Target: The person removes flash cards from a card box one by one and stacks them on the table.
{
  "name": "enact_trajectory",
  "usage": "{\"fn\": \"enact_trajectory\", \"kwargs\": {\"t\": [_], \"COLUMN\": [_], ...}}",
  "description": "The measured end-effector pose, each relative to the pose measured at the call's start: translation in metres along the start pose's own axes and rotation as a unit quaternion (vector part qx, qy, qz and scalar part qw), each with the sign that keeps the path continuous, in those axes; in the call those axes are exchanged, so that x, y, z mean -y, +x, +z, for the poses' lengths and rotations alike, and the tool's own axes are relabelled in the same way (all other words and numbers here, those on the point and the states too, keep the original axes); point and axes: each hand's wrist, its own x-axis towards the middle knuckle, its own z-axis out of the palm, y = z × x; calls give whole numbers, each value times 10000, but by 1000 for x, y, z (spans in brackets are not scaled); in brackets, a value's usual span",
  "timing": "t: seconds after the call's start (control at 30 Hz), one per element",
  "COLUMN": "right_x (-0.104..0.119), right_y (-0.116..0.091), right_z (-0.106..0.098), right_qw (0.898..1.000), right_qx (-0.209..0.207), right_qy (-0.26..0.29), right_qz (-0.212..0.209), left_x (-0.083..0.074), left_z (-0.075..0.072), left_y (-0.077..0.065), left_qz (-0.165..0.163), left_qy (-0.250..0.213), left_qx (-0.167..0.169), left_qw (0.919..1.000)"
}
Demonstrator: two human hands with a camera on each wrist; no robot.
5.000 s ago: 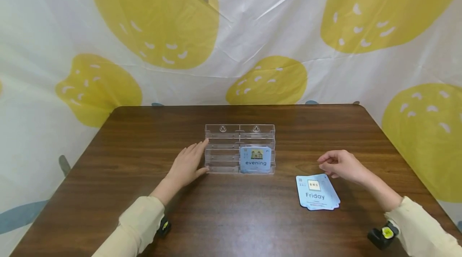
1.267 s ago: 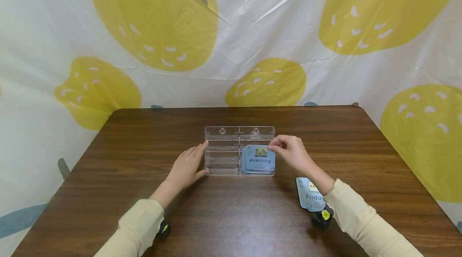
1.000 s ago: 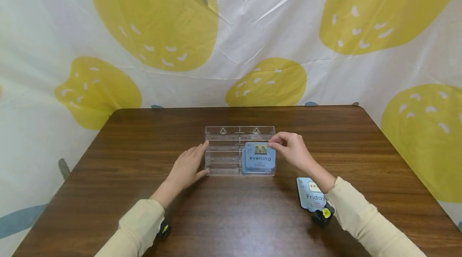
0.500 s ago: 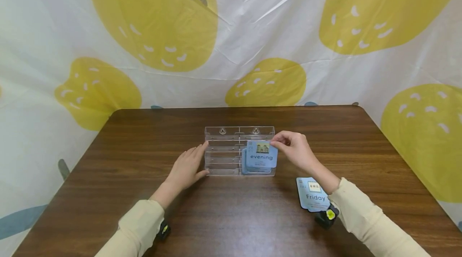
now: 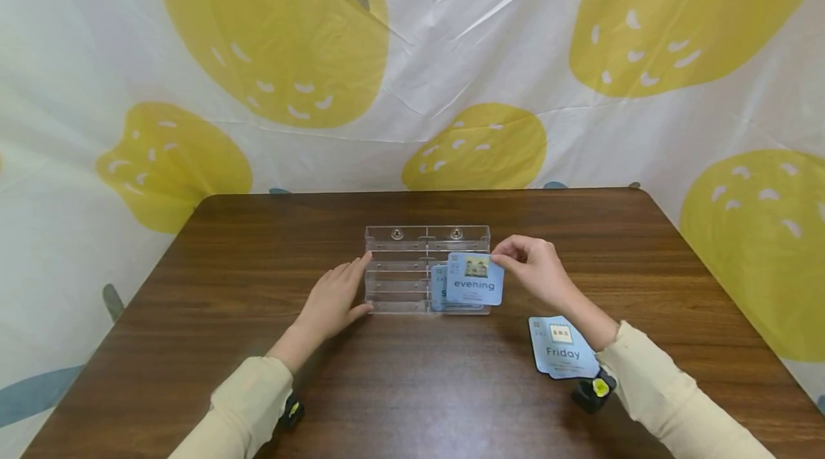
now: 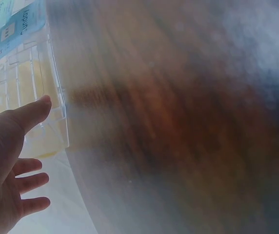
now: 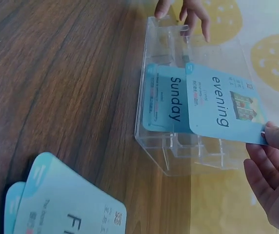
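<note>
On the dark, wood-grained counter (image 5: 412, 380), the left hand (image 5: 330, 301), its grip spread, touches the left edge of one clear plastic rack (image 5: 396, 308), stepped in two columns. A glossy Sunday card (image 7: 166, 100) sits in its right column, at the front. Overlapping that in view, one round-cornered evening card (image 5: 475, 283) is held by the right hand (image 5: 540, 271), its grip pinching the upper right corner. Just beyond, a Friday stack (image 5: 559, 350) of at least two cards lies flat.
</note>
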Motion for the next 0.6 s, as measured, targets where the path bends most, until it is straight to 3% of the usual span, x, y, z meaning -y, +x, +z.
{"fn": "enact_trajectory", "kwargs": {"t": [0.6], "right_x": [-15], "right_y": [-17], "right_z": [-24], "right_qw": [9993], "right_qx": [-54], "right_qy": [-293], "right_qz": [207], "left_x": [-1], "left_z": [-2], "left_y": [-1], "left_qz": [-22], "left_qy": [-26], "left_qx": [-17], "left_qw": [10000]}}
